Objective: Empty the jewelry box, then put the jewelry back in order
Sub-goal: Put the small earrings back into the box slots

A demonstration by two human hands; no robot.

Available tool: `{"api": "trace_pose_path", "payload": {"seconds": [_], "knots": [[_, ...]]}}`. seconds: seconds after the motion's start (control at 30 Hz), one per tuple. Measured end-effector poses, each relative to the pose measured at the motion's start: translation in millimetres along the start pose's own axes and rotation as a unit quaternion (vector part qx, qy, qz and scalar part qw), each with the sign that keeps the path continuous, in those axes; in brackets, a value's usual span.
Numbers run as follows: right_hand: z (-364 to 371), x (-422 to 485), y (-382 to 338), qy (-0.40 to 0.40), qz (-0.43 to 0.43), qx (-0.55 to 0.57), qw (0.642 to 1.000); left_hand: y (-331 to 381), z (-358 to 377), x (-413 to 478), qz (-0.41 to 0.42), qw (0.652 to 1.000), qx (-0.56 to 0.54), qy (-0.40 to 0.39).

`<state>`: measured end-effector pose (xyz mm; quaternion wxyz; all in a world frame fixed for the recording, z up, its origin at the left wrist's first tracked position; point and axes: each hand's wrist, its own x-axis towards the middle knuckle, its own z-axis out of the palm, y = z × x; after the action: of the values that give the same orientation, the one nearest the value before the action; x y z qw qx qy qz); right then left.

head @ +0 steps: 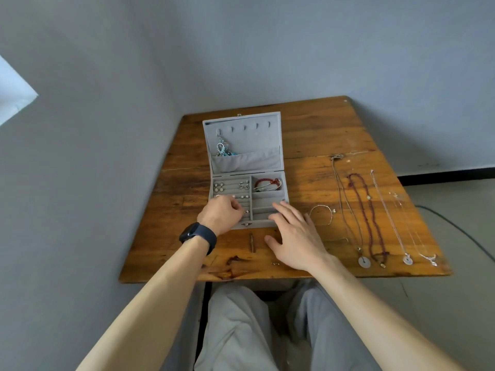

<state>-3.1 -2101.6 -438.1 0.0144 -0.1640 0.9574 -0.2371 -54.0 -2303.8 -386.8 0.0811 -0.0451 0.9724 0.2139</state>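
Note:
The grey velvet jewelry box (267, 224) lies open on the wooden table (321, 129). Its lid holds a silver and blue pendant (221, 149) on a hook. Earrings (243, 185) sit in the ring rows, and a red bead bracelet (267, 182) lies in the top right compartment. My left hand (221, 214), with a dark watch on the wrist, curls over the lower ring rows, thumb and fingers pinched together; what they pinch is hidden. My right hand (294, 238) rests open, fingers on the box's front right corner.
To the right of the box lie a thin silver bangle (322, 210) and several necklaces side by side, among them a dark red bead strand (365, 210) and a chain with a round white pendant (364, 261). A small bar-shaped piece (252, 242) lies before the box.

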Motion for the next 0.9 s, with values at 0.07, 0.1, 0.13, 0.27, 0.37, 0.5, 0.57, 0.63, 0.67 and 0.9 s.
{"api": "trace_pose_path", "payload": {"seconds": [0.07,0.1,0.13,0.27,0.37,0.5,0.57,0.63,0.67,0.9], "knots": [[-1,0,-1,-0.002,0.0,0.0,1.0,0,3,-1,0.003,1.0,0.0,0.015],[-2,0,-1,-0.004,-0.001,-0.001,1.0,1,4,-2,0.004,1.0,0.001,0.021],[-2,-1,0,-0.005,-0.002,-0.002,1.0,0,6,-2,0.005,1.0,0.002,0.027],[-2,-3,2,-0.016,-0.009,-0.016,1.0,-5,8,-2,-0.01,0.998,-0.036,0.045],[-1,-3,3,-0.031,-0.01,-0.042,0.999,-6,8,-2,-0.018,0.998,-0.048,0.039],[-3,-1,3,-0.04,-0.002,-0.052,0.998,-4,7,-1,-0.015,0.998,-0.063,0.028],[-4,-1,3,-0.043,0.001,-0.052,0.998,-5,5,-1,-0.005,0.998,-0.068,0.02],[-4,0,2,-0.047,0.001,-0.053,0.997,-6,3,-2,0.008,0.997,-0.082,0.006],[-4,0,2,-0.048,0.002,-0.053,0.997,-7,2,-2,0.013,0.996,-0.09,0.0],[-7,0,2,-0.061,0.003,-0.057,0.996,-13,-5,-16,0.036,0.997,-0.069,0.006]]}}
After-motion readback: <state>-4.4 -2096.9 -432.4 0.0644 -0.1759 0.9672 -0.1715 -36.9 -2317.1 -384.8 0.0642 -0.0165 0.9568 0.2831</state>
